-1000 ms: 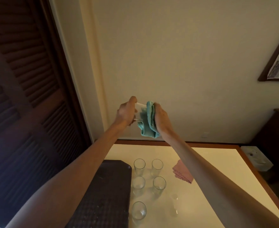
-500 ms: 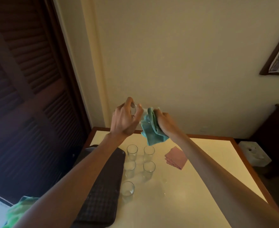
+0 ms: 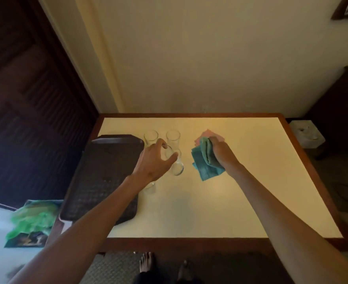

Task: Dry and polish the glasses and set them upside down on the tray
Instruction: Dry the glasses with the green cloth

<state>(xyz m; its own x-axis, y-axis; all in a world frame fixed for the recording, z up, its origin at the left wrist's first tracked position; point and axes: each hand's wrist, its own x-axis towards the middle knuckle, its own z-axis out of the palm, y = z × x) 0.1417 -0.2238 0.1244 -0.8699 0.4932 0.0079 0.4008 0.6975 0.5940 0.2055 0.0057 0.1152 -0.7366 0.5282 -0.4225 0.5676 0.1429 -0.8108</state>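
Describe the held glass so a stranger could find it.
On the cream table, right of the dark tray, clear glasses cluster. Yours is the glass gripped by the left hand, tilted; the others stand free.

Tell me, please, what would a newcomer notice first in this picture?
Two bare arms reach over the table: the left hand grips a clear glass beside the dark tray, and the right hand holds a bunched teal cloth. More glasses stand upright behind the left hand; none is on the tray.
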